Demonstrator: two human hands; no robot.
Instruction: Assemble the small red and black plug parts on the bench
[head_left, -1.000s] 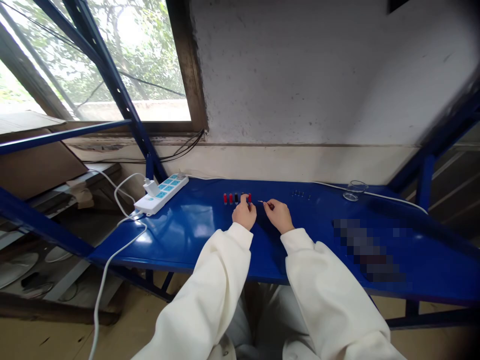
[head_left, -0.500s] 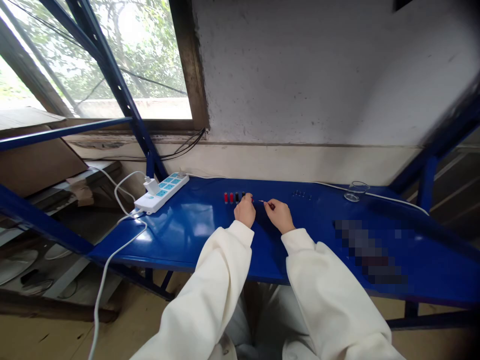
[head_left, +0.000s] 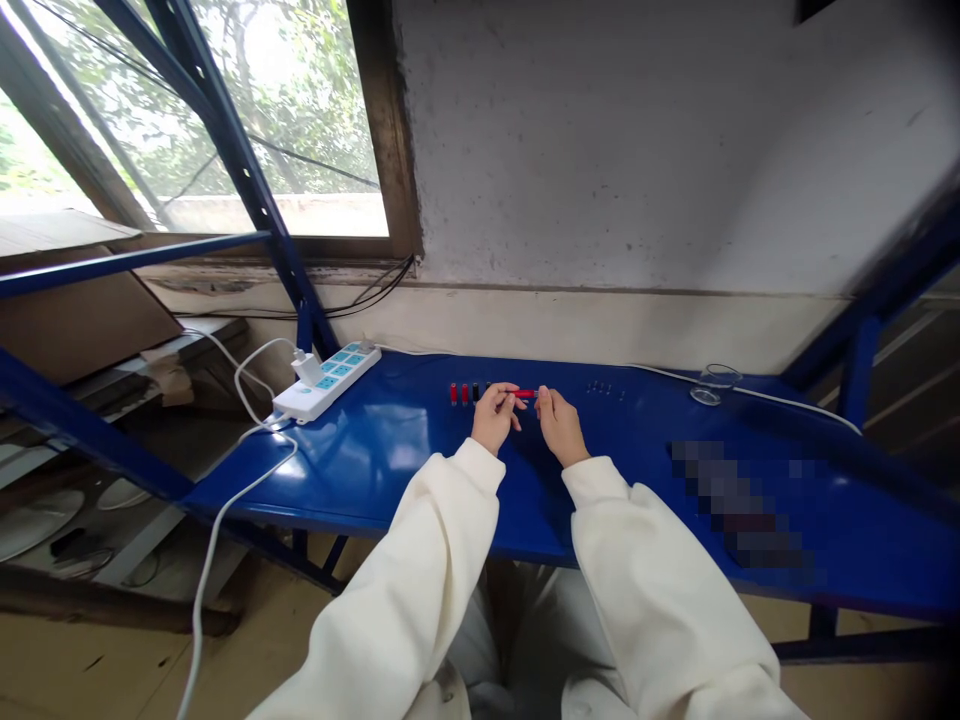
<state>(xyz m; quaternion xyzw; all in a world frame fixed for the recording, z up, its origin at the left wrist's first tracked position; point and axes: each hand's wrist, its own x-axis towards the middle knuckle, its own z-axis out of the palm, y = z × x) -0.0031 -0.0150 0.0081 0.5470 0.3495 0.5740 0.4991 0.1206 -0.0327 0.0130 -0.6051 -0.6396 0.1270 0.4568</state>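
Grip, left: a red tube (head_left: 525,394) is clamped between the thumb and fingers of the left hand (head_left: 492,420).
Grip, right: the fingertips of the right hand (head_left: 561,425) are set against the tube's right end; whether it is clamped there or only touched cannot be told.
Tube's place: it is held roughly level between the two hands, well to the right of the power strip (head_left: 324,388).
Row: two red cylinders (head_left: 465,394) and a black cylinder (head_left: 475,393) are lined up side by side, between the power strip and the left hand; a further dark cylinder (head_left: 488,386) is partly covered by that hand.
Tiny parts: several thin pieces (head_left: 609,390) are scattered farther right of the power strip, past the right hand, too small to be made out.
Glass: a clear glass vessel (head_left: 716,383) is seen at the far right from the power strip.
Pixelated patch: a dark object (head_left: 739,505), blurred out, is placed nearer the wearer than the power strip and far to its right.
Plug: a white plug (head_left: 306,369) is fitted into the power strip.
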